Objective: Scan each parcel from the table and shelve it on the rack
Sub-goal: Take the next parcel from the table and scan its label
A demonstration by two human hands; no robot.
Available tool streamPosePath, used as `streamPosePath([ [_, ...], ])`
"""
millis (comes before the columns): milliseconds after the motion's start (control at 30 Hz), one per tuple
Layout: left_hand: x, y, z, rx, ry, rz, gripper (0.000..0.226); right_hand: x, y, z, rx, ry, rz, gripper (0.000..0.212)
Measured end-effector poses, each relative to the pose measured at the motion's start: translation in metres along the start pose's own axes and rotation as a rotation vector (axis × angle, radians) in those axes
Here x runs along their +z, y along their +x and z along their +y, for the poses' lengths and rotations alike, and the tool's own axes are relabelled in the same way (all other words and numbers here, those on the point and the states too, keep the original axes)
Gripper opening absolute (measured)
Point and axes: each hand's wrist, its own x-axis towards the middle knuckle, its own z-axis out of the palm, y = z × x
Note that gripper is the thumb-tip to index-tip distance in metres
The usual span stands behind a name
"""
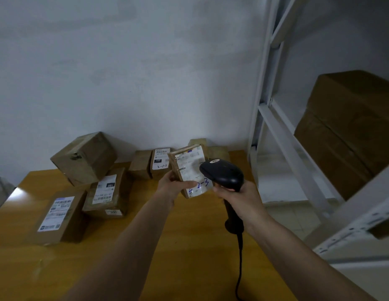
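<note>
Left hand (170,183) pinches parcel (190,170) above table (189,246), label up. Right hand (239,196) grips scanner (221,173). Parcel probably light, stiff; glossy tape maybe slippery: hold by edges.

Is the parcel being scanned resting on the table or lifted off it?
Lifted: the left hand holds the parcel above the table, label facing the scanner.

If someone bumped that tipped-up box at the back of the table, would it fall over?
Probably. The tilted box stands on an edge and leans over another parcel, so a nudge would likely drop it flat. It looks like stiff taped cardboard, so it should keep its shape. Its weight cannot be told from here.
</note>
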Motion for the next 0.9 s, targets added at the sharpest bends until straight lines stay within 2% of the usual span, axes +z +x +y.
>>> streamPosePath([
  [67,0.005,-0.01,-0.006,0.011,-0.019,-0.014,0.054,-0.009,-0.004,0.006,0.035,-0.008,-0.002,0.011],
  [200,0.017,-0.031,-0.021,0.009,-0.027,-0.027,0.079,-0.024,-0.012,0.016,0.052,0.02,0.018,0.01],
  [400,0.03,-0.071,-0.041,0.004,0.101,-0.069,0.066,-0.041,-0.051,0.032,0.019,0.098,0.136,0.022],
  [533,0.037,-0.09,-0.046,0.017,0.172,-0.2,0.075,-0.051,-0.082,0.041,0.001,0.14,0.263,0.007],
  [733,0.04,-0.116,-0.076,-0.007,0.313,-0.349,0.092,-0.062,-0.133,0.068,0.016,0.22,0.452,0.009],
  [900,0.049,-0.15,-0.084,0.026,0.461,-0.513,0.092,-0.066,-0.173,0.082,0.04,0.308,0.554,0.01],
])
